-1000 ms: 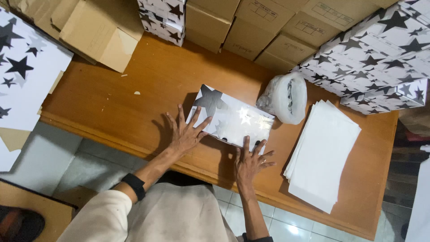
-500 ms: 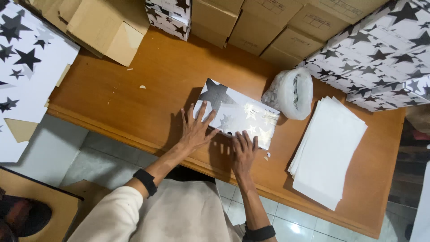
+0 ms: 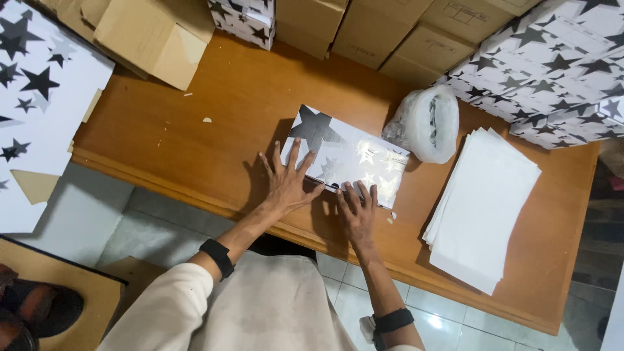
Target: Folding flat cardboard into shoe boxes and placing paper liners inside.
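A person leans over a brown wooden table (image 3: pixel 214 149). In the middle lies a shiny white box with black stars (image 3: pixel 351 153). It lies flat and a bit tilted.

The left hand (image 3: pixel 286 182) rests on the near left corner of the box, fingers spread wide and flat, gripping nothing. The right hand (image 3: pixel 357 211) is on the near edge of the box, its fingers straight and close together, pressing down.

A second ago the right hand sat a little farther right, with its fingers fanned out. Now it has slid left along the near edge and its fingers have come together. The left hand has stayed put. The box has hardly moved. It looks like the person is smoothing and pressing that near edge down, so this part seems to be almost done.

Just right of the box sits a clear plastic bag (image 3: pixel 426 123). Farther right lies a stack of white sheets (image 3: pixel 484 208). Brown cardboard boxes (image 3: pixel 364 29) stand along the far side.
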